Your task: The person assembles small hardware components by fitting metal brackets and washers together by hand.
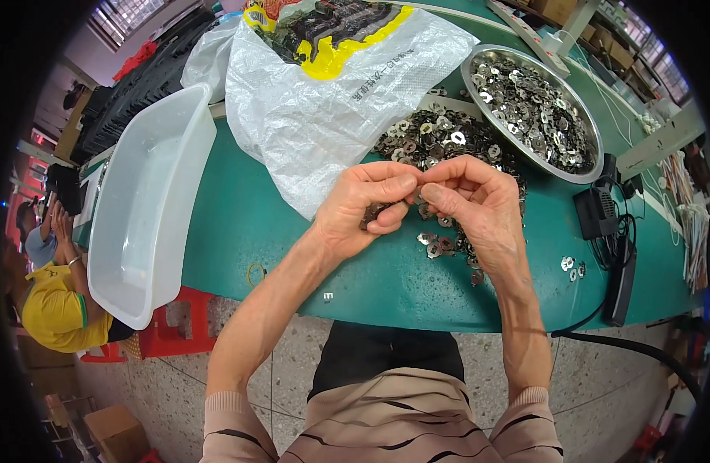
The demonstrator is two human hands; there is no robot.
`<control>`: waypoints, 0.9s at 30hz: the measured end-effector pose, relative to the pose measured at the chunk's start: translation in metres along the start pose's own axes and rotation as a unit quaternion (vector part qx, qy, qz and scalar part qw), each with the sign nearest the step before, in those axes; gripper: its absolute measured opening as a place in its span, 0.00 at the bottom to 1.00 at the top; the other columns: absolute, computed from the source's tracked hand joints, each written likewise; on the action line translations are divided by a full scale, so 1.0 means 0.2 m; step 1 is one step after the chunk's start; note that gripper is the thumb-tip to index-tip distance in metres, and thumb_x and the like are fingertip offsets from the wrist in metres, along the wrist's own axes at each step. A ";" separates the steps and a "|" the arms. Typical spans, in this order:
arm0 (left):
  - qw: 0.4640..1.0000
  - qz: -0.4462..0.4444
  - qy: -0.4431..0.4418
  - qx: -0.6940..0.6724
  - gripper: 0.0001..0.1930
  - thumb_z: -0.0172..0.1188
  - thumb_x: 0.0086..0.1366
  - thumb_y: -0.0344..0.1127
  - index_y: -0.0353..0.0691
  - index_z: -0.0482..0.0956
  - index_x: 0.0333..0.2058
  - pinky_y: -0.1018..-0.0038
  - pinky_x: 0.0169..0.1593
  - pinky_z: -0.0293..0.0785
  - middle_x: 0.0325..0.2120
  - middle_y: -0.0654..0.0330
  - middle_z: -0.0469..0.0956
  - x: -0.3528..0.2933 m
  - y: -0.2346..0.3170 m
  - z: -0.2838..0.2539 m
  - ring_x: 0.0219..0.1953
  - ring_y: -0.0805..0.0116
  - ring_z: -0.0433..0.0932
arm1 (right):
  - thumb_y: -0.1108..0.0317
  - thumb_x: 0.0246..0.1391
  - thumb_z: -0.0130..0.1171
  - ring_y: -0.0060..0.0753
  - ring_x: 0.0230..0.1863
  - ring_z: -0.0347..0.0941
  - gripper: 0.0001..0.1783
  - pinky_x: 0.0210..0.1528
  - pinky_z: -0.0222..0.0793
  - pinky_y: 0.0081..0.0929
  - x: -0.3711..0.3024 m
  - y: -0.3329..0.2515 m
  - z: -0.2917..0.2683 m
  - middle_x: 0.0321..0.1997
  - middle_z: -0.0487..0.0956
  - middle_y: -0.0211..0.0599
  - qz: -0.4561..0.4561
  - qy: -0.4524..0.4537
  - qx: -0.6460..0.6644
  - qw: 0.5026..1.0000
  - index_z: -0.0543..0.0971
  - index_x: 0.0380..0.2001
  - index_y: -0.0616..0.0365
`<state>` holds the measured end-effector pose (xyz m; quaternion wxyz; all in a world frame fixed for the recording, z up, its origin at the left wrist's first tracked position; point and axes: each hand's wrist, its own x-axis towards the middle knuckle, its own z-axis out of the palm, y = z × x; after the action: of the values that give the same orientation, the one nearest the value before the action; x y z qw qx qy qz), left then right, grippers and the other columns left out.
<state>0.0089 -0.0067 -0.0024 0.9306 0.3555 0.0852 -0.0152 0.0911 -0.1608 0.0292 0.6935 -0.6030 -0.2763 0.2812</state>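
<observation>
My left hand [362,202] is closed, with a few dark small metal plates [376,214] tucked in its curled fingers. Its thumb and index fingertip reach toward my right hand [478,207]. That hand is pinched shut, its fingertips meeting those of my left; whatever lies between them is too small or hidden to make out. Just beyond and beneath both hands spreads a loose heap of small shiny metal plates [440,133] with cut-out centres. Several stray plates [434,245] lie on the green table [239,224] under my right hand.
A steel bowl [594,163] of similar plates stands at the far right. A white woven sack [293,127] lies beyond my left hand. At left is a translucent white bin [158,224]. Black adapters [596,212] and cables sit at right. A person in yellow [50,309] is at far left.
</observation>
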 end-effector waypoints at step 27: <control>0.998 0.019 -0.008 -0.058 0.12 0.51 0.61 0.25 0.30 0.70 0.44 0.89 0.14 0.50 0.28 0.63 0.66 0.00 0.05 -0.03 0.15 0.85 0.56 | 0.69 0.39 0.63 0.46 0.34 0.73 0.10 0.34 0.67 0.39 -0.02 0.06 -0.02 0.29 0.74 0.41 -0.078 -0.017 -0.543 0.836 0.78 0.28 0.58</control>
<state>0.0085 0.0048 -0.0006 0.9506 0.3020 0.0718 0.0047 0.0915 -0.1649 0.0165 0.2691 -0.8542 -0.4430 0.0410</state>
